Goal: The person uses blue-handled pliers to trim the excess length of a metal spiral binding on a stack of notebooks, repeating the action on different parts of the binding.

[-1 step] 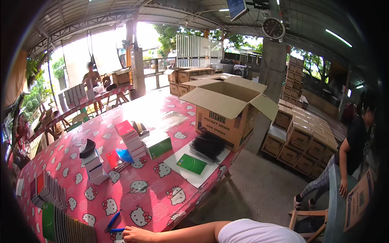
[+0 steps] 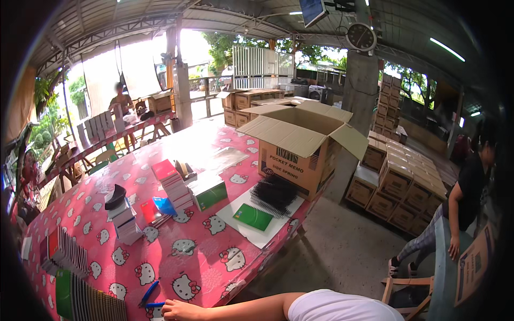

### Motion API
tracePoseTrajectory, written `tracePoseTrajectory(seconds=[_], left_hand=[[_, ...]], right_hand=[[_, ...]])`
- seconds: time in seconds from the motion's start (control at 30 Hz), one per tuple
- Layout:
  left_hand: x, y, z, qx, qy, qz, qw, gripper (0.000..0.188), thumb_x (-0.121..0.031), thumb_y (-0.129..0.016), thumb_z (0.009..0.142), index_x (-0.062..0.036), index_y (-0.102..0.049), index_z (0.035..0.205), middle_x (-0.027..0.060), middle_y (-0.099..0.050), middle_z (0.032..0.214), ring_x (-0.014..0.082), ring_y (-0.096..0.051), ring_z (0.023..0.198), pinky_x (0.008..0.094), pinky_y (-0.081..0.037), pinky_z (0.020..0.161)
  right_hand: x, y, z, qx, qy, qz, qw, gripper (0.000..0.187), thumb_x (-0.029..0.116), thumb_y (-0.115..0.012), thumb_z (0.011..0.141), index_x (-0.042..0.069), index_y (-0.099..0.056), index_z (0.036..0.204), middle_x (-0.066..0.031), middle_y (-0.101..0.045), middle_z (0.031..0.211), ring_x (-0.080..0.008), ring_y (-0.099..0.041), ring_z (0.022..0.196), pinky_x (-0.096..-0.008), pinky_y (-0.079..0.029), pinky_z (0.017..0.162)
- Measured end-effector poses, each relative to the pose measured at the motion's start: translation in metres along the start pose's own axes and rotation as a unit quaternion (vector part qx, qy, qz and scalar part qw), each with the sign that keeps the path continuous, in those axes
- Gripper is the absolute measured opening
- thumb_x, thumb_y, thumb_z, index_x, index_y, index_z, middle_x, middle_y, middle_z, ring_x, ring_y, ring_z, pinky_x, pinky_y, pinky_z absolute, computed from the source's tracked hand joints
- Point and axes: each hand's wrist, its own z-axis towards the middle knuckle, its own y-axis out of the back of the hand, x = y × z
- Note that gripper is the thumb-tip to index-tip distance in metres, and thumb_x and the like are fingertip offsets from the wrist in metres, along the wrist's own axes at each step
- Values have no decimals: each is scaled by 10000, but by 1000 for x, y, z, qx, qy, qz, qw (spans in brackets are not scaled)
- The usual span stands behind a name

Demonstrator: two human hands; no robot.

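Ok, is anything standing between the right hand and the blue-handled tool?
Nothing visible does: the right hand appears to touch the lower handle of the blue-handled tool. The green-covered notebook stack stands to the tool's left, clear of the hand. The picture's lower edge crops the hand, so its grip is unclear.

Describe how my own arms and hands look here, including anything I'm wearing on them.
Only one arm shows, apparently your right. Its short, plain sleeve is white with a faint lavender tint, ending around the elbow. The forearm is bare, and the right hand is ungloved, with no watch or bracelet visible.
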Motion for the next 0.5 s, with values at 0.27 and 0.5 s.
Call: tracePoseTrajectory(seconds=[0.27, 0.5], left_hand=[[2, 22, 2, 72, 10, 65, 995, 479, -322, -609, 886, 46, -562, 1189, 234, -593, 1159, 370, -584, 1020, 405, -449, 888], [5, 28, 12, 132, 15, -15, 991, 525, -367, -644, 854, 51, -581, 1165, 221, -588, 1178, 349, -578, 1050, 403, -439, 919]], right_hand=[[15, 6, -3, 2, -60, 9, 998, 163, 73, -597, 653, 51, -531, 800, -95, -495, 956, -272, -449, 992, -356, -402, 862], [15, 5, -4, -8, -55, -3, 998, 169, 80, -600, 657, 50, -529, 808, -94, -494, 965, -273, -455, 985, -364, -407, 862]])
